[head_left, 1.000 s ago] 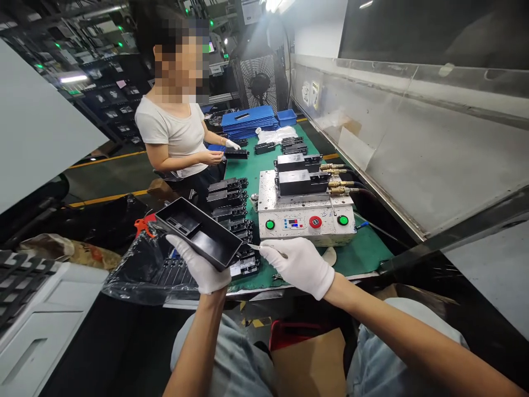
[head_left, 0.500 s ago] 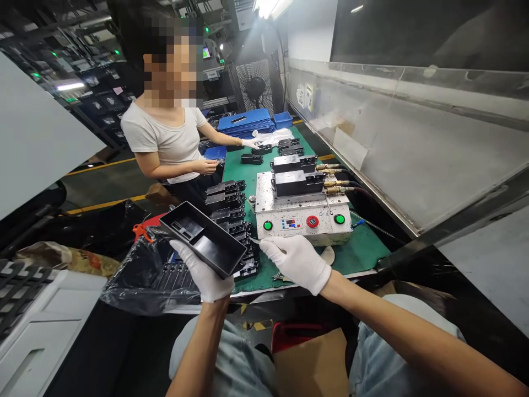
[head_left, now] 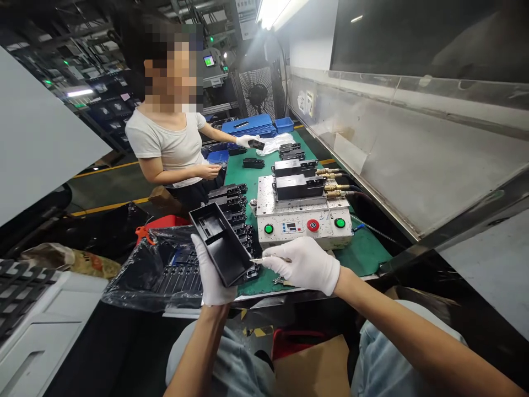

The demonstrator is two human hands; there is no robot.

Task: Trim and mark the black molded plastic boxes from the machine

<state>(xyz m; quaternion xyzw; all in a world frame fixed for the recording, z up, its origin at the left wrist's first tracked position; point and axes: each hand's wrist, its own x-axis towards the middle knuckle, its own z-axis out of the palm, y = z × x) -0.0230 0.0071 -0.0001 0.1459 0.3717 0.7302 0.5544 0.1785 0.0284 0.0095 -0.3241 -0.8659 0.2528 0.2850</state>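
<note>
My left hand, in a white glove, is wrapped around a black plastic housing. The housing is tilted, its open side facing me, and a crossbar spans its inside. My gloved right hand grips a slim knife-like tool, most of its handle hidden by the fingers. The tool's tip meets the lower right rim of the housing; whether it presses there I cannot tell. Just behind the housing, several black parts lie in a row on the green mat.
A white machine with green and red buttons carries two black housings; hoses leave its right side. A plastic-lined bin of black parts stands at left. Across the table, a co-worker holds a small black part.
The housing has turned steeper and shifted right in my left hand. My right hand has moved slightly right, and the tool's tip now meets the rim. The co-worker's gloved hand has lifted a part.
</note>
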